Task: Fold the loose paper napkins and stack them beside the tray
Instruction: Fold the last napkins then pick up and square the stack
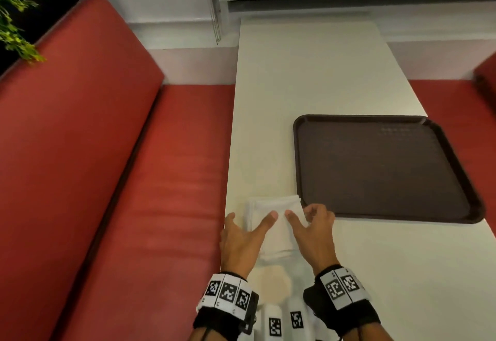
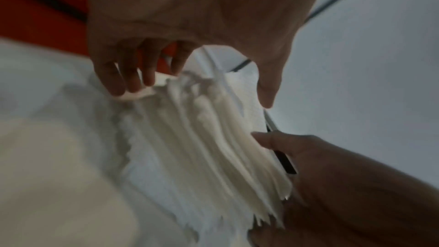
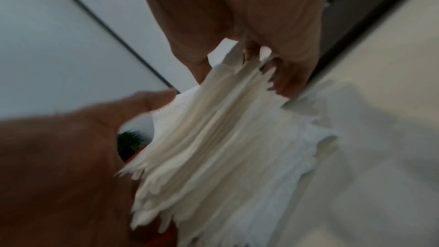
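At the bottom of the frame, the left hand and the right hand bracket a stack of white paper napkins from both sides. Each grip is curled against the stack's edges, thumbs resting on top. The stack lies on the white desk, touching the near left corner of the brown tray. A red bench fills the left.

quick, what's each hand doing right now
left hand: grips the left side of the napkin stack.
right hand: grips its right side.
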